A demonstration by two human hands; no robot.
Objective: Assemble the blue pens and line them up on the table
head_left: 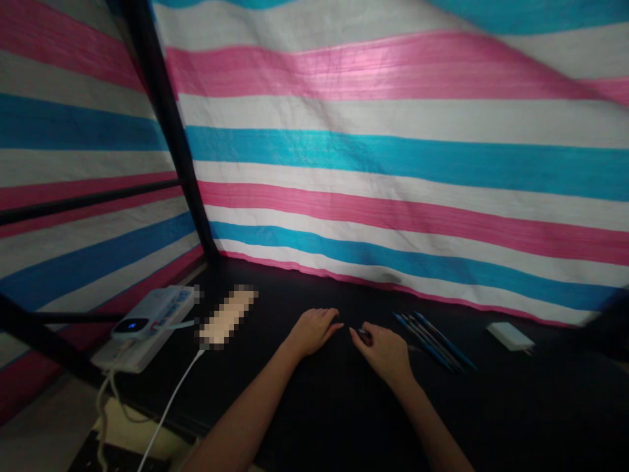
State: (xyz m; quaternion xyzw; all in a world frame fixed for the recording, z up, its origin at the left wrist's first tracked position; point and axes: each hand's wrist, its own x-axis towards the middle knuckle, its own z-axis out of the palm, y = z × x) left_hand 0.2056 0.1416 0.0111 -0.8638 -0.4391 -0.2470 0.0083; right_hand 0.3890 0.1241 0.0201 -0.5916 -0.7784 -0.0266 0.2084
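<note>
Over the black tabletop, my two hands face each other with a small gap between them. My left hand has its fingers curled and its thumb stretched towards the right hand; whatever lies between them is too dark to make out. My right hand is closed around a small dark thing with a greyish shiny end, which shows between thumb and forefinger. Its kind is not clear. Just right of that hand, several blue-and-dark pens lie side by side at a slant.
A small white box lies at the right. To the left are a white power strip, a charger with a lit display and a blurred-out phone-shaped thing on a white cable. Striped sheeting and black frame bars enclose the table.
</note>
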